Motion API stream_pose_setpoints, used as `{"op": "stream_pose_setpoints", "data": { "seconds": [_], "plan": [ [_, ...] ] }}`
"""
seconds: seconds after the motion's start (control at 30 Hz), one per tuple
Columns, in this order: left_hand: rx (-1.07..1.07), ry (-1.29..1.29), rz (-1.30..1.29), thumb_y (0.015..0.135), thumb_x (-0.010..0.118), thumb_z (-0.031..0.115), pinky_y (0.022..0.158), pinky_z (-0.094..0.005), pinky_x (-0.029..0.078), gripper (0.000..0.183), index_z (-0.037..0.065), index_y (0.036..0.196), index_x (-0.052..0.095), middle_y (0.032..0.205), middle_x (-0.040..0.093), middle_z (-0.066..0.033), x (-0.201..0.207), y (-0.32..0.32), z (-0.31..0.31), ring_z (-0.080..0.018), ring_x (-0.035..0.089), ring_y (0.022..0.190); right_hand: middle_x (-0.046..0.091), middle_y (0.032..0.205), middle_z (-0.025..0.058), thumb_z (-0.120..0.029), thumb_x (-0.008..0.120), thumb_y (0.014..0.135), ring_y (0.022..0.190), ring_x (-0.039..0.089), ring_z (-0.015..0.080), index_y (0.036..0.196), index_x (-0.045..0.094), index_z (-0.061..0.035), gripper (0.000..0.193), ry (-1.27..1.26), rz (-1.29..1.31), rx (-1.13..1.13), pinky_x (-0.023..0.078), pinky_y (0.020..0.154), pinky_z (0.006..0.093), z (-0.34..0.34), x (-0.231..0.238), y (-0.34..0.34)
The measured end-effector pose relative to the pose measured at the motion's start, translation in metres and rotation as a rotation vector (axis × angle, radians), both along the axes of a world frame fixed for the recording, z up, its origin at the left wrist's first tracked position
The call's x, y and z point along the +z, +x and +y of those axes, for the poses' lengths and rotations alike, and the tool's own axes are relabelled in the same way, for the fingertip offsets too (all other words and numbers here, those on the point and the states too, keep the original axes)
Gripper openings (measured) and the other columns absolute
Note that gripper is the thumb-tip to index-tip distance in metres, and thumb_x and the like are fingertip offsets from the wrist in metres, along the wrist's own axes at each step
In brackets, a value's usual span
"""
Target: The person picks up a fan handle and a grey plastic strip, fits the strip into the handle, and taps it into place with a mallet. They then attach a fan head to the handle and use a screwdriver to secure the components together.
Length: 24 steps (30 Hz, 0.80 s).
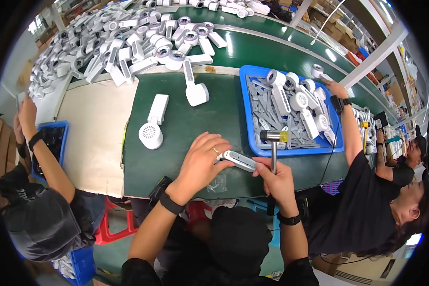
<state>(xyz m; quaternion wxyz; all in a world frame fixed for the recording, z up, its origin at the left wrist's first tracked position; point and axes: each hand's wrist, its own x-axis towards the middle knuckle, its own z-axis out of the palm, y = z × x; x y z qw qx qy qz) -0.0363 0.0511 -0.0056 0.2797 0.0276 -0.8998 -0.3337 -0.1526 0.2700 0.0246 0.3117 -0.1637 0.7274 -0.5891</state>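
Observation:
My left hand [205,159] is closed over one end of a white hair-dryer-shaped unit [240,160], hiding its round head. The long grey-and-white handle lies to the right, its slotted side showing. My right hand [277,181] grips a hammer [273,155], its silver-and-yellow head upright above the fist, while thumb and fingertips touch the handle's right end. Farther off on the green tabletop [176,128] rest two similar white units, one with its grille up [151,136] and another [196,94] angled beside the pile.
A blue tray [245,109] of grey strips and white units stands at the right. Many white units [143,43] are heaped at the far left. A co-worker's hand [336,88] holds a unit beyond the tray; another person [43,200] works at the left beside a beige sheet [97,128].

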Motion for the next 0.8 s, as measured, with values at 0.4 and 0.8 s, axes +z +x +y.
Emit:
{"op": "stream_pose_setpoints", "data": {
  "seconds": [0.4,0.8],
  "plan": [
    [0.037,0.035,0.065,0.075,0.088,0.016,0.1,-0.0443,0.05,0.04,0.007,0.11,0.072,0.111,0.073,-0.009,-0.001,-0.003,0.003,-0.0319,0.065,0.115,0.064,0.069,-0.0038,-0.013,0.069,0.1,0.048,0.045,0.0004,0.119,0.078,-0.0063,0.023,0.157,-0.003,0.068,0.031,0.042,0.022,-0.01,0.005,-0.009],
    [-0.057,-0.318,0.052,0.08,0.085,0.023,0.092,-0.0396,0.052,0.028,0.007,0.101,0.075,0.105,0.073,-0.0025,0.007,-0.004,-0.013,-0.0247,0.066,0.106,0.064,0.066,-0.0016,-0.019,0.07,0.101,0.043,0.043,0.0027,0.121,0.077,-0.0064,0.024,0.232,-0.049,0.074,0.03,0.04,0.0229,-0.021,0.024,-0.008]
  ]
}}
